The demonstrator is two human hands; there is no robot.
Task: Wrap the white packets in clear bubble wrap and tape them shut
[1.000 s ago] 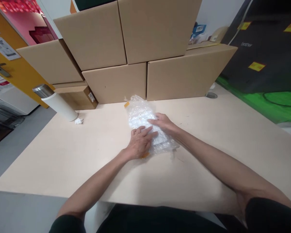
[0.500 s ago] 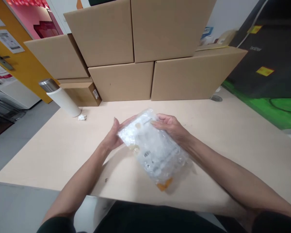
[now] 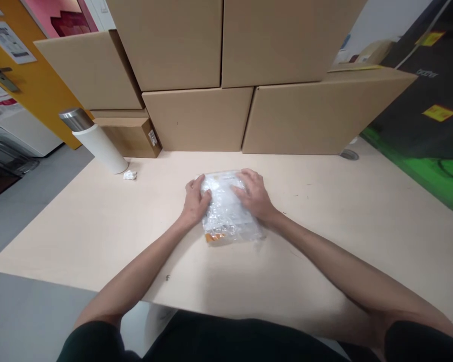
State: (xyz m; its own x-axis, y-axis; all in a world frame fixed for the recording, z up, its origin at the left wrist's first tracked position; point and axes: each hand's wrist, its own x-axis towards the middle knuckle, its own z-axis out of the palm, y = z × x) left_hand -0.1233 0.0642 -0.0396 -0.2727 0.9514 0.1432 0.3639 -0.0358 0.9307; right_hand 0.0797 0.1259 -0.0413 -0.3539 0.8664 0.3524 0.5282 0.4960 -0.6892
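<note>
one plastic packet, left hand clasping one edge, right hand over another, its grip unclear, broad tabletop around

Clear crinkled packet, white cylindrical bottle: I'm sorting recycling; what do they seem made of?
Clear crinkled packet: likely glossy plastic film, given wrinkles and glints. White cylindrical bottle: matte body without sharp glints, metal or plastic unclear; its silver cap looks metallic, given streaked sheen.

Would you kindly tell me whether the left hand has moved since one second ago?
Yes: judged against the lower cardboard boxes, the left hand has shifted left, to the left edge of the wrapped package.
</note>
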